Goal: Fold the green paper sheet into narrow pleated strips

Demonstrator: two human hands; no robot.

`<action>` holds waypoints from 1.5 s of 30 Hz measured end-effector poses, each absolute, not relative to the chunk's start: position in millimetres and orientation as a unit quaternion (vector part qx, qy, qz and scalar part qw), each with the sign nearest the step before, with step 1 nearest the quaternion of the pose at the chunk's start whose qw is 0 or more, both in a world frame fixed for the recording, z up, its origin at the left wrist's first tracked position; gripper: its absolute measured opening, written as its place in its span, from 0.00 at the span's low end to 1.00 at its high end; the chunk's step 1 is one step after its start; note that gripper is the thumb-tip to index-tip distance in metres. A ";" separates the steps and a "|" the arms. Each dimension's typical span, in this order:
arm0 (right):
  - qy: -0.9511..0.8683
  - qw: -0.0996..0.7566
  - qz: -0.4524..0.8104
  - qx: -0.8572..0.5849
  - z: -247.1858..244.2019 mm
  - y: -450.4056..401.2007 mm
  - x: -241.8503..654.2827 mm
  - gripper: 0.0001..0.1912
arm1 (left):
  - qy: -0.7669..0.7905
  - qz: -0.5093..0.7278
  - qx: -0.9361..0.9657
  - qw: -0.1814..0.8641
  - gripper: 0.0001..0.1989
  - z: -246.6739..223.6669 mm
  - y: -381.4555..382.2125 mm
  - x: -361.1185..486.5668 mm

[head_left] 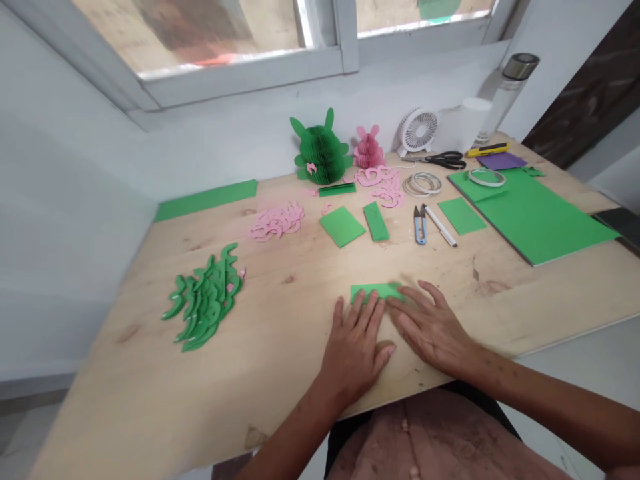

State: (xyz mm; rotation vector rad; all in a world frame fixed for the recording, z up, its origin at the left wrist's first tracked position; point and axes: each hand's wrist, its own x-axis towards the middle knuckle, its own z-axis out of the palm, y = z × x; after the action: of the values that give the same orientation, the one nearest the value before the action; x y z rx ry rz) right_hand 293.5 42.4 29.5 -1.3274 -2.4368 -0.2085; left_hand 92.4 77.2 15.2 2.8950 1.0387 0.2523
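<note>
A narrow green paper strip [376,291] lies flat near the table's front edge. Fingertips of my left hand [354,350] press on its lower edge, fingers spread. My right hand [434,328] touches the strip's right end, its fingers apart. Beyond the strip lie a green paper square [343,226] and a small folded green piece [376,222]. Blue-handled snips [420,225] and a white pen [441,225] rest side by side to the right of them.
Green cut-outs [207,300] and pink cut-outs [277,221] lie to the left. A green paper figure [323,153], a pink one [369,148], a fan [419,131] and black scissors [443,159] stand or lie at the back. Green sheets [540,217] are at right.
</note>
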 end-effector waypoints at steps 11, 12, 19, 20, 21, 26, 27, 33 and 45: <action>-0.862 0.187 -0.070 -0.465 22.1 41.1 297.1 0.14 | 0.339 0.089 0.936 0.008 0.30 16.7 76.3 92.6; -0.863 0.188 -0.072 -0.464 21.4 41.2 297.3 0.14 | 0.342 0.090 0.935 0.009 0.30 17.1 76.1 92.7; -0.862 0.194 -0.077 -0.463 18.0 41.5 298.2 0.14 | 0.369 0.102 0.924 -0.003 0.32 18.4 73.6 91.7; -0.861 0.198 -0.077 -0.462 18.4 41.5 298.0 0.14 | 0.375 0.102 0.921 -0.009 0.32 18.2 73.5 90.3; -0.861 0.198 -0.075 -0.462 19.1 41.5 297.8 0.14 | 0.382 0.101 0.919 -0.015 0.33 18.0 73.8 88.4; -0.859 0.203 -0.062 -0.465 22.2 41.5 297.3 0.15 | 0.412 0.090 0.906 -0.035 0.31 17.1 78.6 71.3; -0.859 0.206 -0.063 -0.463 22.1 41.6 297.3 0.14 | 0.418 0.087 0.904 -0.036 0.31 16.8 79.8 67.3; -0.857 0.228 -0.079 -0.456 19.7 42.2 297.1 0.13 | 0.438 0.094 0.893 -0.045 0.31 15.5 83.4 55.1; -0.844 0.229 -0.060 -0.482 25.2 43.2 292.7 0.12 | 0.356 0.109 0.926 -0.057 0.28 15.5 77.2 69.0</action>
State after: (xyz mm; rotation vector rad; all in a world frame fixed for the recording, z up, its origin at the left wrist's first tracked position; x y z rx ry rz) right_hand 292.7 43.2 25.2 -1.3270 -2.3219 -0.1648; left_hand 69.0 77.2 15.5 3.0198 1.1610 0.3564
